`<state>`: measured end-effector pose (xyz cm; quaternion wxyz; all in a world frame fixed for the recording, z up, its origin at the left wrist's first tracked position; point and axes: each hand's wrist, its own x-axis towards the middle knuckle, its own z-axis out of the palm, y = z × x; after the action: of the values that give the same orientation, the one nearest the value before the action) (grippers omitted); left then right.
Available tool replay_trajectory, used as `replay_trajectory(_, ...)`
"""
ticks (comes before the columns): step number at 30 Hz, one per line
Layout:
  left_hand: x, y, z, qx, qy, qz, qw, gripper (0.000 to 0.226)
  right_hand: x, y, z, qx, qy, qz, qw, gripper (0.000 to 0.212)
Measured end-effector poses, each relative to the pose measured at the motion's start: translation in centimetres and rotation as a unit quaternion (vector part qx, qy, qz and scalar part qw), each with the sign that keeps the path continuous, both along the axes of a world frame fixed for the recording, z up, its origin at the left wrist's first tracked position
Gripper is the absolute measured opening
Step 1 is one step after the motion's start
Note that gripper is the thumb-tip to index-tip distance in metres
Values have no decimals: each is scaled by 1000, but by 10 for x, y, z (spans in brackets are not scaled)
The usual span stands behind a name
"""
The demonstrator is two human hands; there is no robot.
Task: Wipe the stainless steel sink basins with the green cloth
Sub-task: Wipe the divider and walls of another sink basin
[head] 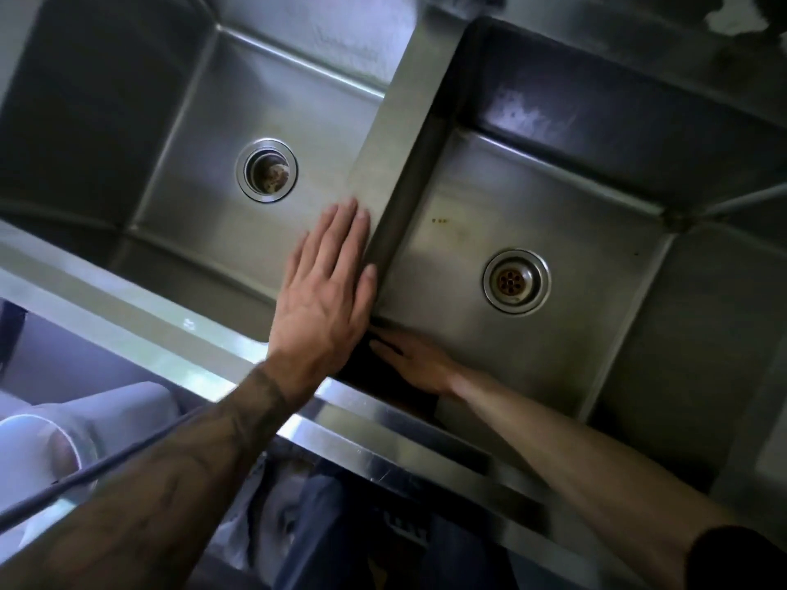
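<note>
Two basins (200,206) (587,232), two drains (267,170) (516,281) — left hand (323,300) and right hand (419,366), fingers (340,232) straight.

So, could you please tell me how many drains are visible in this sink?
2. The left drain sits in the left basin floor; the right drain sits in the right basin floor. None appears hidden.
</note>
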<state>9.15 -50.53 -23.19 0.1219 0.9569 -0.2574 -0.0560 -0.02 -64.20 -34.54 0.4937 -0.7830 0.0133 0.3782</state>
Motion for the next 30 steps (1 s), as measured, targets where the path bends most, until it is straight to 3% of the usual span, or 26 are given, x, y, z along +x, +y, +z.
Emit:
replay_trajectory(5, -66, 14, -1, 27, -19, 65, 997, 63, -36, -19, 21, 40, -127, 14, 991, 38)
replay_trajectory(10, -96, 18, -8, 62, -50, 81, 994, 66, -36, -34, 6, 2, 4, 49, 999, 44)
replay_trajectory(15, -94, 19, -12, 50, -47, 92, 993, 68, -65, -53, 21, 24, 9, -16, 1000, 32)
replay_trajectory(17, -95, 19, -12, 45, -44, 94, 994, 68, -75, -57, 26, 23, 14, -26, 999, 45)
replay_trajectory(24, -96, 20, -13, 43, -55, 97, 993, 68, -63, -60, 2, -20, 33, 30, 999, 45)
replay_trajectory(30, -96, 21, -13, 43, -43, 98, 993, 70, -109, -84, 38, 53, -2, -33, 998, 42)
